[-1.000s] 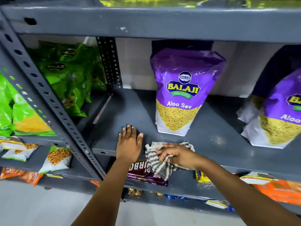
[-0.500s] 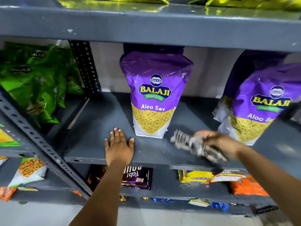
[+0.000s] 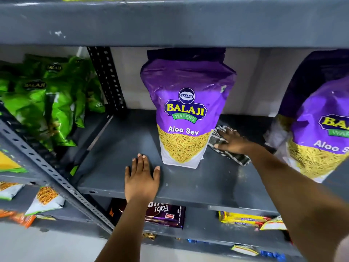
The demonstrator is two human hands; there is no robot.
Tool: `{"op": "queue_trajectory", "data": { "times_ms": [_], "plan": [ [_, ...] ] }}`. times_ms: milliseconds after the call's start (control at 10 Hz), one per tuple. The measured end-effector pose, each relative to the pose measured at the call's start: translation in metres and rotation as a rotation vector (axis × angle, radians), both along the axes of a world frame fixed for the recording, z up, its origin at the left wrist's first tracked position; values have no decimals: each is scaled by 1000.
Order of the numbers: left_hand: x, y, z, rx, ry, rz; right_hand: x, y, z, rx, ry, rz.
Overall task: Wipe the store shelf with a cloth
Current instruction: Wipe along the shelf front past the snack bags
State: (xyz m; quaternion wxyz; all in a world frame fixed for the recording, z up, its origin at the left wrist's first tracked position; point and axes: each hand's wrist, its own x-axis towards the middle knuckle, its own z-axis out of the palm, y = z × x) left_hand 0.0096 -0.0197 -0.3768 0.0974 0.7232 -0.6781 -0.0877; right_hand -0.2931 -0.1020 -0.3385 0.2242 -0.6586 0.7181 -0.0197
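The grey metal shelf (image 3: 117,157) runs across the middle of the view. My right hand (image 3: 233,141) presses a striped grey-and-white cloth (image 3: 236,157) flat on the shelf, just right of and slightly behind a standing purple Aloo Sev bag (image 3: 186,110). The cloth's far end is partly hidden by that bag. My left hand (image 3: 141,178) lies palm down on the shelf's front part, fingers spread, holding nothing, a little left of the bag's base.
A second purple Aloo Sev bag (image 3: 321,120) leans at the right. Green snack bags (image 3: 47,103) fill the neighbouring bay beyond a perforated upright (image 3: 107,78). Another shelf (image 3: 170,21) hangs low overhead. Biscuit packs (image 3: 164,214) lie on the shelf below.
My right hand has carried the cloth from the shelf's front edge rightward and then deeper, beside the purple bag. The left hand stays planted; the view has shifted right.
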Motion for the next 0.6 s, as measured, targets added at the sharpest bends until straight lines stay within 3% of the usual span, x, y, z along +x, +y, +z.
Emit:
{"op": "queue_trajectory", "data": {
  "times_ms": [100,400,600],
  "plan": [
    [1,0,1,8,-8,-9,0,11,-18,-53,79,38],
    [1,2,4,40,-3,-32,-2,92,-19,-93,-325,229],
    [1,3,6,57,-19,-44,-15,133,17,241,-590,218]
  ]
}}
